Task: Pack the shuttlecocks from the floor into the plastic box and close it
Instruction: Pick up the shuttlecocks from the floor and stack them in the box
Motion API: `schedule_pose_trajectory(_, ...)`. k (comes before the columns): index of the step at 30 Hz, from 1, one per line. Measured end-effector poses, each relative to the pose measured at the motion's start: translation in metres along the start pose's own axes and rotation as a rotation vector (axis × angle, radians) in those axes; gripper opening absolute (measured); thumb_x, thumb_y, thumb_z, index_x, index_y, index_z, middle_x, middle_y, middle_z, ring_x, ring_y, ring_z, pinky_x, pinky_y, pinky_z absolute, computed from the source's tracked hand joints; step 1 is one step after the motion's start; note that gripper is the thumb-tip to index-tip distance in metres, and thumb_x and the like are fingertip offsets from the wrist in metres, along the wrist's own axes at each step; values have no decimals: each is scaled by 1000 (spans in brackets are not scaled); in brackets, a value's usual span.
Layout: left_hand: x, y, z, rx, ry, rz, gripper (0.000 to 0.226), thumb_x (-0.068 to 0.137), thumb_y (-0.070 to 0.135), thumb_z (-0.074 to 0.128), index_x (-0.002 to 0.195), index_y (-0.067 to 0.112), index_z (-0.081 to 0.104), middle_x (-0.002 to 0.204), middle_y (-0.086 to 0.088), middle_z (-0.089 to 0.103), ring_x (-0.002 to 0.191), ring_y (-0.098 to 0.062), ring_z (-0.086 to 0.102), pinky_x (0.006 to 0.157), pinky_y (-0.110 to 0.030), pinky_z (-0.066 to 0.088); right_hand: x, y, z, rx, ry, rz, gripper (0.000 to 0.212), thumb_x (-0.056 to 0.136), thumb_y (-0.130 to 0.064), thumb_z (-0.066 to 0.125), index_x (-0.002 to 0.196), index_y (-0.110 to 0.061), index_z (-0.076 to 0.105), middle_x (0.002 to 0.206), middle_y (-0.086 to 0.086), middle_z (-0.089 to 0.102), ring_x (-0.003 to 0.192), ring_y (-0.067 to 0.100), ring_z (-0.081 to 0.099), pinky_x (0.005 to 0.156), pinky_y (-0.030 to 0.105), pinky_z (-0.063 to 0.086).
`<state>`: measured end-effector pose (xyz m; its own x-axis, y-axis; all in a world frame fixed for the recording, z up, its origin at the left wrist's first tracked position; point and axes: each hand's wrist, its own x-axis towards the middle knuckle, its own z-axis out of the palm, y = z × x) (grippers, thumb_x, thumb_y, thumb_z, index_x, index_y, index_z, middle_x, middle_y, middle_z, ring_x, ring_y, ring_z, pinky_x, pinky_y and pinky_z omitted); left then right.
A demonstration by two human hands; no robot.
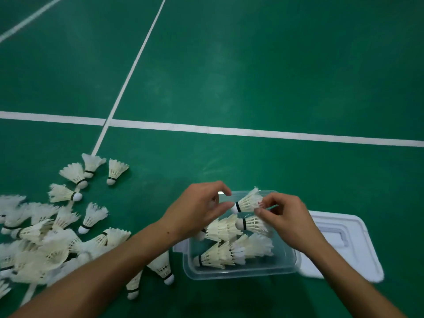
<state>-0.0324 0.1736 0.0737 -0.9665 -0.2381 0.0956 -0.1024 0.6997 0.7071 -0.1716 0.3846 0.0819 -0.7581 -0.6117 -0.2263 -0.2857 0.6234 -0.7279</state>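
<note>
White feathers fill the grip: the right hand (284, 216) pinches the feathered skirt of one shuttlecock (247, 201) between thumb and fingers, while the left hand (197, 210) has thumb and fingertips at its cork end, fingers curled. That shuttlecock hangs above the far end of the clear plastic box (241, 273), which sits on the green court floor (252, 76). Inside the box lie several more shuttlecocks (231, 251), nested in short rows. Just right of the box, touching or nearly so, rests the white lid (348, 239), flat on the floor. To the left, a loose heap of shuttlecocks (52, 244) sprawls across the floor near the white court lines (206, 129).
</note>
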Motion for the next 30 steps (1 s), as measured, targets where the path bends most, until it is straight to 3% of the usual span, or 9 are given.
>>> schedule_pose_trajectory(3,6,0,26,27,-101,-61,38,89,51,77,119,32,66,87,20,56,84,2,57,77,-23,49,0,22,4,-29,49,35,16,88,-20,83,77,-24,72,78,-9,74,64,3,66,64,23,48)
schedule_pose_trajectory(6,10,-4,52,22,-134,-87,35,85,45,83,114,33,68,93,19,62,91,-2,61,89,-31,54,-1,33,10,-74,71,56,15,89,-20,81,79,-26,72,79,-12,74,69,-1,66,63,17,45)
schedule_pose_trajectory(9,13,-10,73,50,-171,-142,39,85,42,84,120,31,71,115,14,72,108,-6,65,101,-35,55,-2,37,14,-109,85,75,13,90,-17,79,81,-24,73,79,-14,72,70,-3,65,66,16,47)
schedule_pose_trajectory(12,20,-17,88,148,-227,-189,53,85,44,83,133,29,67,136,8,69,124,-12,64,108,-38,53,0,38,19,-150,99,82,13,91,-15,76,82,-23,71,81,-13,71,76,2,67,69,21,50)
schedule_pose_trajectory(17,31,-21,106,362,-329,-261,76,83,55,81,150,33,53,133,3,72,117,-21,69,96,-42,59,4,39,24,-256,73,97,10,92,-15,72,85,-22,71,84,-7,73,80,13,67,76,34,56)
schedule_pose_trajectory(21,29,-24,115,414,-378,-270,67,86,54,77,146,40,51,126,2,73,111,-23,69,88,-39,58,7,39,26,-267,68,84,8,92,-15,72,88,-21,72,85,-6,74,80,13,67,76,35,57)
schedule_pose_trajectory(26,25,-28,113,389,-316,-256,59,87,49,78,138,37,51,116,5,72,95,-18,66,73,-31,50,10,39,31,-272,34,87,7,91,-14,74,87,-20,74,84,-7,74,81,11,68,79,34,59)
schedule_pose_trajectory(28,22,-28,108,362,-278,-241,59,88,46,78,139,37,50,119,8,71,92,-15,63,71,-29,47,13,39,33,-252,6,102,9,92,-15,76,85,-20,72,82,-8,73,78,8,67,75,30,58)
schedule_pose_trajectory(30,18,-30,102,320,-246,-233,61,87,47,79,139,38,48,126,10,70,97,-14,67,78,-32,55,16,37,36,-210,-47,131,12,94,-16,76,84,-19,71,82,-6,72,73,6,65,63,19,51)
